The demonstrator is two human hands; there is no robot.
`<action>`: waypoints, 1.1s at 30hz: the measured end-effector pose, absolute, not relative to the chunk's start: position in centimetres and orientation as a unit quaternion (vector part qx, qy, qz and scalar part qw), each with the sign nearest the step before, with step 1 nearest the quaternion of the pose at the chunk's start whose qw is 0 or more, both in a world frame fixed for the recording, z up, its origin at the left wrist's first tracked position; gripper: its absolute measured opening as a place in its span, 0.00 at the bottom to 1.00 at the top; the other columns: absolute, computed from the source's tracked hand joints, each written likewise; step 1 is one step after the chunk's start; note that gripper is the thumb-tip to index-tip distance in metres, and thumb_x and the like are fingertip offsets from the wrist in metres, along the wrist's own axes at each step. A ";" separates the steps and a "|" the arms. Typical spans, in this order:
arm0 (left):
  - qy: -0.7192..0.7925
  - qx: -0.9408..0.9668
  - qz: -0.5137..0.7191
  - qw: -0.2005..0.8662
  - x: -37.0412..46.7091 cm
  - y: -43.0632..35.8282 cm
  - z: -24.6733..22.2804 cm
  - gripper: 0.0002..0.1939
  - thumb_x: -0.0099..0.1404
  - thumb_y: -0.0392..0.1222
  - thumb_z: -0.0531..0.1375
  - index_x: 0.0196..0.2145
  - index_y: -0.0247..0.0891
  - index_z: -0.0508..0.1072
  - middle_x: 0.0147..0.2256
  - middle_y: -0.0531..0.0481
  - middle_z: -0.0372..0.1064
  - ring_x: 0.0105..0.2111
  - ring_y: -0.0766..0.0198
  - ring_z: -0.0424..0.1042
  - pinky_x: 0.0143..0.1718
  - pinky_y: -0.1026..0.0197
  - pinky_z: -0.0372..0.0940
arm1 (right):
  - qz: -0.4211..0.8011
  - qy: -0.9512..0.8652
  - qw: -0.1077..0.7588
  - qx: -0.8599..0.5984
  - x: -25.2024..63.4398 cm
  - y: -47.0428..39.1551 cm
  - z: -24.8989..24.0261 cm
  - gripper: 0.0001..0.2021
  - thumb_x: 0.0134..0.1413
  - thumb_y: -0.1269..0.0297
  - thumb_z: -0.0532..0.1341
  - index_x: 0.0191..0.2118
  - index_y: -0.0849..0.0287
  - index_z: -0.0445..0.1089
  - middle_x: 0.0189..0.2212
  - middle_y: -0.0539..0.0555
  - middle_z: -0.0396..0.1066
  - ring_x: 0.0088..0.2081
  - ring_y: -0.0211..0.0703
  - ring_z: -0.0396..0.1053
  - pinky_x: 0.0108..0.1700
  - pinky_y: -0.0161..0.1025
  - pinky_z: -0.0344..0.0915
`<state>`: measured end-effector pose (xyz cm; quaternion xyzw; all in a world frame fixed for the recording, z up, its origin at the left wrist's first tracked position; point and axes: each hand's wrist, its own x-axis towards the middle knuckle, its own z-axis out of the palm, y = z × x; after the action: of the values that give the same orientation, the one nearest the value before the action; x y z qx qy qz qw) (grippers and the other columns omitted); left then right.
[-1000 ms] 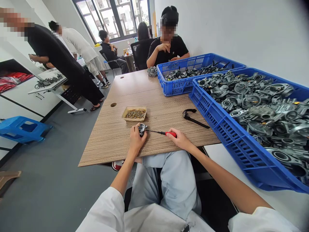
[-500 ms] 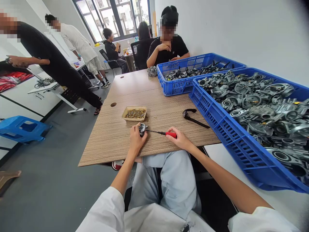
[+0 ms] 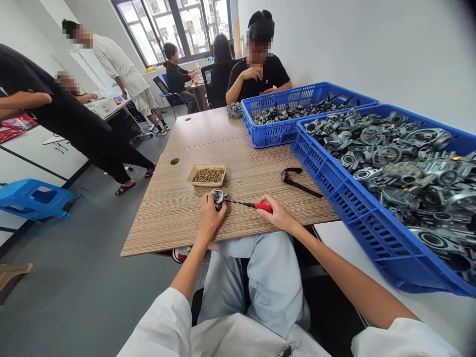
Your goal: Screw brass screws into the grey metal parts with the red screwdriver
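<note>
My left hand is closed around a small grey metal casting at the near part of the wooden table. My right hand grips the red handle of a screwdriver. Its dark shaft points left, and the tip meets the casting's right side; the exact contact spot is too small to make out. Just beyond my left hand stands a shallow beige tray of brass-coloured screws. A black-strapped wristwatch lies to the right of the screwdriver.
Two blue plastic crates full of grey metal castings line the table's right side. A person sits across the table beside a clump of silvery metal. Other people stand or sit farther back. A blue stool is on the floor at left.
My hands, the casting and the screwdriver look almost unmoved. At left, the person in black has shifted, uncovering another person behind. A seated person at the back has reached toward a table.
</note>
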<state>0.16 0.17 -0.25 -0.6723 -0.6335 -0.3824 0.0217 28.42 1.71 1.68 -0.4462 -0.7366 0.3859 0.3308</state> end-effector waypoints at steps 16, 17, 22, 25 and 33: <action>-0.636 -0.673 -0.377 0.020 0.1 0.2 -0.3 0.26 0.68 0.43 0.61 0.61 0.38 0.64 0.51 0.38 0.66 0.54 0.46 0.68 0.58 0.44 0.66 | 0.396 -0.734 0.330 -0.442 28.3 1.8 1.6 0.11 0.59 0.54 0.61 0.40 0.54 0.64 0.29 0.46 0.65 0.29 0.41 0.59 0.36 0.38 0.56; -0.636 -0.673 -0.377 0.020 0.1 0.2 -0.3 0.26 0.68 0.43 0.61 0.61 0.38 0.64 0.51 0.38 0.67 0.54 0.46 0.68 0.58 0.44 0.66 | 0.396 -0.734 0.330 -0.443 28.3 1.8 1.6 0.11 0.59 0.54 0.61 0.40 0.54 0.64 0.29 0.46 0.65 0.29 0.41 0.59 0.36 0.38 0.56; -0.637 -0.670 -0.380 0.018 0.2 0.1 -0.2 0.26 0.68 0.43 0.61 0.61 0.39 0.64 0.51 0.39 0.66 0.55 0.46 0.68 0.58 0.44 0.66 | 0.392 -0.736 0.329 -0.444 28.4 1.8 1.6 0.11 0.59 0.54 0.61 0.39 0.54 0.64 0.29 0.47 0.66 0.30 0.41 0.60 0.36 0.38 0.57; -0.638 -0.669 -0.381 0.015 0.2 0.1 -0.2 0.26 0.68 0.43 0.62 0.61 0.40 0.64 0.51 0.39 0.66 0.55 0.45 0.68 0.58 0.44 0.67 | 0.391 -0.735 0.330 -0.444 28.4 1.7 1.6 0.11 0.59 0.54 0.61 0.39 0.54 0.64 0.28 0.46 0.65 0.29 0.41 0.60 0.36 0.38 0.57; -0.639 -0.668 -0.382 0.011 0.3 0.1 0.0 0.25 0.68 0.43 0.61 0.61 0.40 0.64 0.51 0.39 0.66 0.56 0.46 0.68 0.58 0.43 0.67 | 0.396 -0.733 0.331 -0.443 28.4 1.8 1.4 0.10 0.59 0.54 0.61 0.40 0.54 0.63 0.28 0.45 0.65 0.29 0.41 0.59 0.35 0.38 0.56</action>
<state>0.26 0.06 -0.04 -0.6679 -0.6387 -0.3820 0.0108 28.39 1.79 1.43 -0.4428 -0.7333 0.3963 0.3305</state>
